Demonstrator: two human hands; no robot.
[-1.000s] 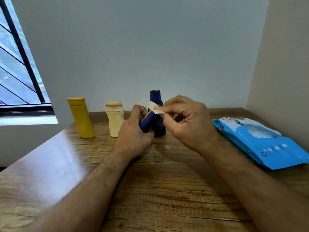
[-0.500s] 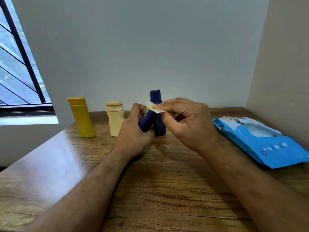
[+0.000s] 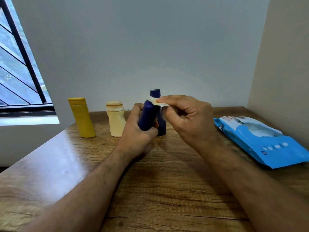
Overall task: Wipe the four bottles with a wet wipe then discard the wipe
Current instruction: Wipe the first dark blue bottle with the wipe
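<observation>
The left hand (image 3: 137, 134) gripped a dark blue bottle (image 3: 148, 116) above the wooden table (image 3: 167, 190), while the right hand (image 3: 185, 121) pinched a wet wipe (image 3: 154, 101) against its top; three bottles stood behind, wipes pack (image 3: 260, 139) at three o'clock.

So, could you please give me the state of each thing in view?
Held bottle: lifted, tilted, gripped by left hand.
Wipe: pinched by right hand, on the held bottle's top.
Rear blue bottle: upright.
Yellow bottle: upright.
Cream bottle: upright.
Wipe pack: lying flat.
</observation>
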